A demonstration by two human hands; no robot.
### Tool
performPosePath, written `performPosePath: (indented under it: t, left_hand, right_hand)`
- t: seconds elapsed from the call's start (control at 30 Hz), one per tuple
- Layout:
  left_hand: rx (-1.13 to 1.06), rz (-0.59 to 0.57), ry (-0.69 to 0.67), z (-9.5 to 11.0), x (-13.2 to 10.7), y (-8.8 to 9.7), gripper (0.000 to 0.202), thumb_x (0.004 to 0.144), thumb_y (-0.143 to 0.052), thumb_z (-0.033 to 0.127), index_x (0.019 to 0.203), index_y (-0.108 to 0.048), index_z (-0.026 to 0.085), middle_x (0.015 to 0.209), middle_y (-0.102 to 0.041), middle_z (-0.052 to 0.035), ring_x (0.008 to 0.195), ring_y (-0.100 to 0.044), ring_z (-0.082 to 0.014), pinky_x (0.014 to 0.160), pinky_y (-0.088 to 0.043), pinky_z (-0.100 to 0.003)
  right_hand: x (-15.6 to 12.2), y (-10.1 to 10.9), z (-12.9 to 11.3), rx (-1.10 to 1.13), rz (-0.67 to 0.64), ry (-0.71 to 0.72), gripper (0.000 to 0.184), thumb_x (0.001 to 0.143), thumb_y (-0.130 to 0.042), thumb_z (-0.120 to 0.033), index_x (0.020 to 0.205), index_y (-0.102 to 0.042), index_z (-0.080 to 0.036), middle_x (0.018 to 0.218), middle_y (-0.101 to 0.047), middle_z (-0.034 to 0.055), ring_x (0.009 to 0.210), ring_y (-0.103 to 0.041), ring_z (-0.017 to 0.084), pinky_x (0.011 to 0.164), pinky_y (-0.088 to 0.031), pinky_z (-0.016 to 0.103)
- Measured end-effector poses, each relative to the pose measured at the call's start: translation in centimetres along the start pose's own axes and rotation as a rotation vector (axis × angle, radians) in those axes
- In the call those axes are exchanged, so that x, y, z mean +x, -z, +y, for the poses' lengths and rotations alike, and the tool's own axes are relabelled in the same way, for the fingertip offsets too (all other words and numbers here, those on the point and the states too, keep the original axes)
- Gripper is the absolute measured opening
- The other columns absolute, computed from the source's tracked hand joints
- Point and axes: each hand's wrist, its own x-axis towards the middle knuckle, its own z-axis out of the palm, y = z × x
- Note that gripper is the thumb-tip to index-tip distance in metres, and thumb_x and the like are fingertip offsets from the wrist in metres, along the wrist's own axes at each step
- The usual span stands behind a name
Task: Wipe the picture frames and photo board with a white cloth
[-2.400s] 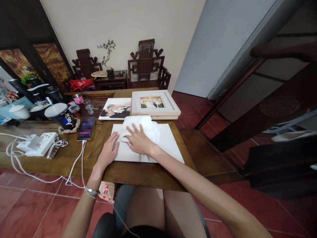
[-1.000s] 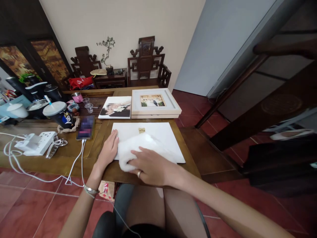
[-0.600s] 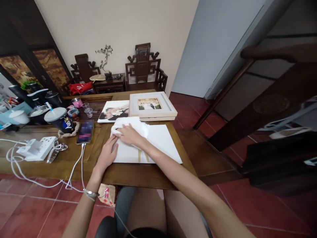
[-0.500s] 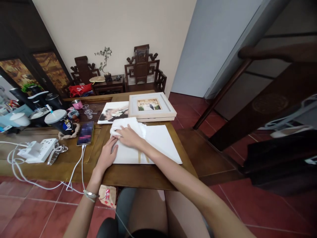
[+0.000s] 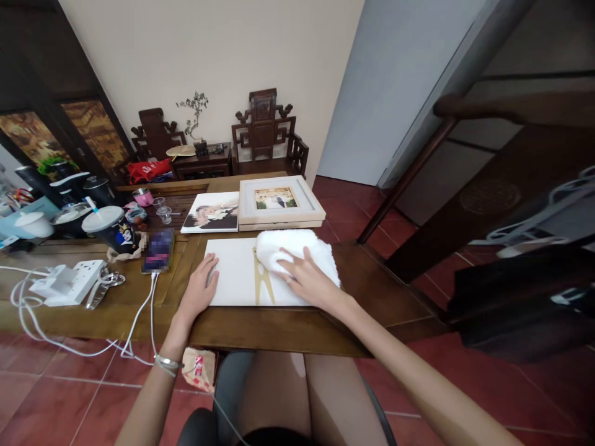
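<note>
A flat white panel point(image 5: 232, 279) lies on the wooden table, with a tan stand-like piece point(image 5: 260, 288) on its upper face. My right hand point(image 5: 304, 275) presses a fluffy white cloth point(image 5: 316, 244) onto the panel's right part, its fingers bent over the cloth and partly sunk into it. At the panel's left edge rests my left hand point(image 5: 201, 286), fingers stretched out and lying along the edge. The cloth covers the panel's upper right area.
Behind the panel are a light wooden picture frame point(image 5: 260, 218) and a photo print point(image 5: 204, 217). To the left lie a phone point(image 5: 157, 251), a white power strip point(image 5: 81, 282) with cables and a lidded drink cup point(image 5: 114, 229). A dark wooden chair point(image 5: 437, 204) stands at the right.
My right hand has slid the cloth from the panel's upper left across to its right side, uncovering the tan piece. My left hand stays at the left edge, now apart from the right.
</note>
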Motion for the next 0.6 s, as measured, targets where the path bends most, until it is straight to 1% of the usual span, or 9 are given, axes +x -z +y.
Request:
performPosePath:
  t: [0.07, 0.13, 0.17, 0.23, 0.3, 0.37, 0.47, 0.53, 0.6]
  left_hand:
    - [0.002, 0.001, 0.011, 0.0, 0.0, -0.1, 0.045, 0.093, -0.042, 0.035, 0.126, -0.059, 0.009, 0.142, -0.052, -0.0179, 0.137, -0.043, -0.0252, 0.117, -0.03, -0.044]
    - [0.008, 0.006, 0.024, 0.0, 0.0, -0.2, 0.047, 0.092, -0.042, 0.035, 0.128, -0.056, 0.008, 0.144, -0.049, -0.0187, 0.138, -0.041, -0.0257, 0.117, -0.029, -0.044]
    - [0.017, 0.01, 0.029, 0.0, -0.1, -0.2, 0.048, 0.092, -0.043, 0.035, 0.13, -0.055, 0.008, 0.146, -0.047, -0.019, 0.14, -0.038, -0.0261, 0.118, -0.028, -0.044]
    - [0.038, 0.03, 0.038, -0.1, -0.2, -0.3, 0.05, 0.091, -0.044, 0.035, 0.132, -0.053, 0.008, 0.15, -0.041, -0.019, 0.144, -0.029, -0.0271, 0.119, -0.025, -0.045]
    - [0.059, 0.045, 0.052, -0.3, -0.2, -0.5, 0.052, 0.091, -0.044, 0.036, 0.133, -0.052, 0.008, 0.153, -0.036, -0.0188, 0.147, -0.023, -0.028, 0.119, -0.023, -0.046]
    - [0.069, 0.037, 0.074, -0.4, -0.2, -0.6, 0.054, 0.091, -0.043, 0.037, 0.135, -0.05, 0.006, 0.153, -0.035, -0.02, 0.146, -0.023, -0.0287, 0.119, -0.022, -0.047]
    - [0.07, 0.013, 0.096, -0.7, -0.1, -0.7, 0.057, 0.091, -0.042, 0.037, 0.137, -0.048, 0.005, 0.152, -0.036, -0.0216, 0.145, -0.028, -0.0291, 0.119, -0.022, -0.045]
    - [0.068, 0.01, 0.089, -0.7, -0.1, -0.6, 0.056, 0.091, -0.042, 0.038, 0.137, -0.048, 0.007, 0.152, -0.037, -0.0203, 0.144, -0.029, -0.0285, 0.119, -0.022, -0.045]
    - [0.071, 0.006, 0.079, -0.8, -0.1, -0.6, 0.055, 0.091, -0.041, 0.038, 0.137, -0.047, 0.008, 0.151, -0.039, -0.0201, 0.144, -0.029, -0.0281, 0.119, -0.022, -0.047]
  right_hand:
    - [-2.6, 0.4, -1.4, 0.009, -0.051, 0.048, 0.033, 0.093, -0.033, -0.012, 0.11, -0.062, -0.016, 0.126, -0.063, 0.0138, 0.141, -0.031, 0.033, 0.111, -0.015, 0.068]
    - [-5.3, 1.3, -2.8, 0.04, -0.09, 0.085, 0.033, 0.093, -0.035, -0.012, 0.109, -0.063, -0.018, 0.125, -0.064, 0.0115, 0.14, -0.033, 0.031, 0.113, -0.016, 0.064]
    - [-6.6, 2.0, -3.4, 0.059, -0.11, 0.088, 0.03, 0.094, -0.037, -0.015, 0.108, -0.063, -0.019, 0.125, -0.064, 0.0108, 0.139, -0.037, 0.03, 0.114, -0.018, 0.062]
    - [-8.5, 3.3, -4.0, 0.099, -0.165, 0.054, 0.026, 0.096, -0.04, -0.025, 0.105, -0.065, -0.022, 0.121, -0.066, 0.0093, 0.131, -0.048, 0.03, 0.113, -0.027, 0.057]
    - [-9.2, 4.4, -3.5, 0.129, -0.205, -0.004, 0.027, 0.097, -0.041, -0.034, 0.102, -0.066, -0.024, 0.11, -0.07, 0.0076, 0.121, -0.056, 0.031, 0.107, -0.037, 0.053]
    - [-8.7, 4.7, -2.0, 0.132, -0.195, -0.04, 0.032, 0.097, -0.039, -0.039, 0.104, -0.066, -0.023, 0.103, -0.072, 0.0072, 0.116, -0.059, 0.032, 0.105, -0.039, 0.054]
    - [-5.7, 3.7, 0.8, 0.067, -0.116, -0.052, 0.036, 0.098, -0.035, -0.036, 0.108, -0.065, -0.019, 0.113, -0.069, 0.0112, 0.119, -0.057, 0.034, 0.109, -0.029, 0.06]
    - [-2.9, 2.6, 2.0, -0.004, -0.069, -0.052, 0.036, 0.098, -0.035, -0.031, 0.112, -0.065, -0.017, 0.123, -0.065, 0.0145, 0.128, -0.048, 0.035, 0.109, -0.024, 0.064]
    - [-0.3, 1.4, 2.3, -0.067, -0.042, -0.058, 0.036, 0.097, -0.035, -0.026, 0.116, -0.064, -0.015, 0.135, -0.057, 0.017, 0.139, -0.034, 0.036, 0.107, -0.019, 0.07]
